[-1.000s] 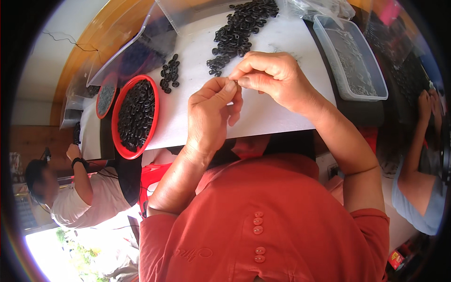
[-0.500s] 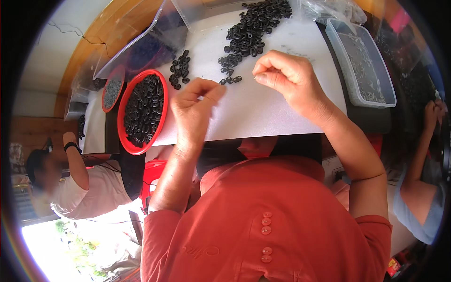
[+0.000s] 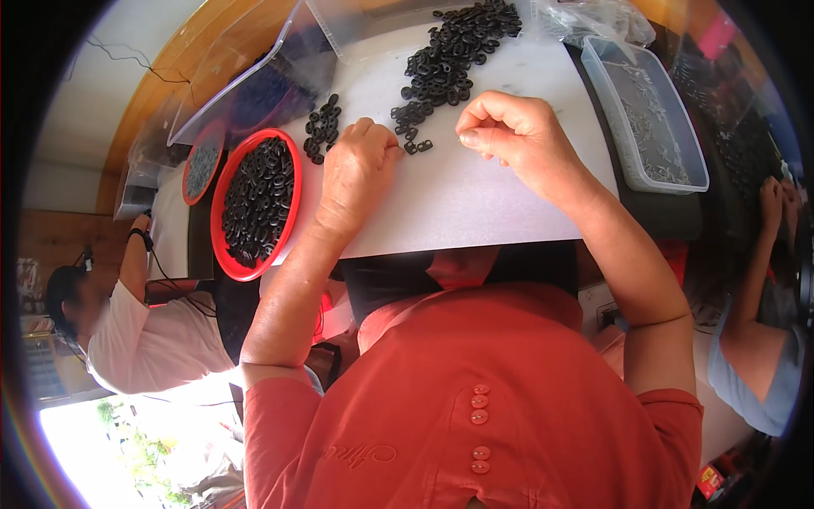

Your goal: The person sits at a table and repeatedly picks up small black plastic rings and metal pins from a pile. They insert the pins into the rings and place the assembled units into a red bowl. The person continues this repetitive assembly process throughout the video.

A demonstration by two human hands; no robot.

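Observation:
My left hand (image 3: 360, 174) is curled over the white table sheet (image 3: 475, 204), its fingertips pinched beside the nearest loose black oval pieces; whatever lies between them is hidden. My right hand (image 3: 517, 140) hovers to the right with thumb and forefinger pressed together; anything in that pinch is too small to make out. A long heap of small black oval pieces with holes (image 3: 458, 59) runs from the far edge down to between my hands. A smaller cluster of black pieces (image 3: 322, 127) lies just beyond my left hand.
A red-rimmed bowl (image 3: 291, 204) full of black pieces stands at left, beside a smaller red dish (image 3: 202, 165) of small grey parts. At right is a clear plastic tub (image 3: 702, 174) holding thin metal pins. People sit working on either side (image 3: 153, 331).
My left hand has turned palm-down and moved slightly up toward the loose black pieces. My right hand keeps its pinch in nearly the same place.

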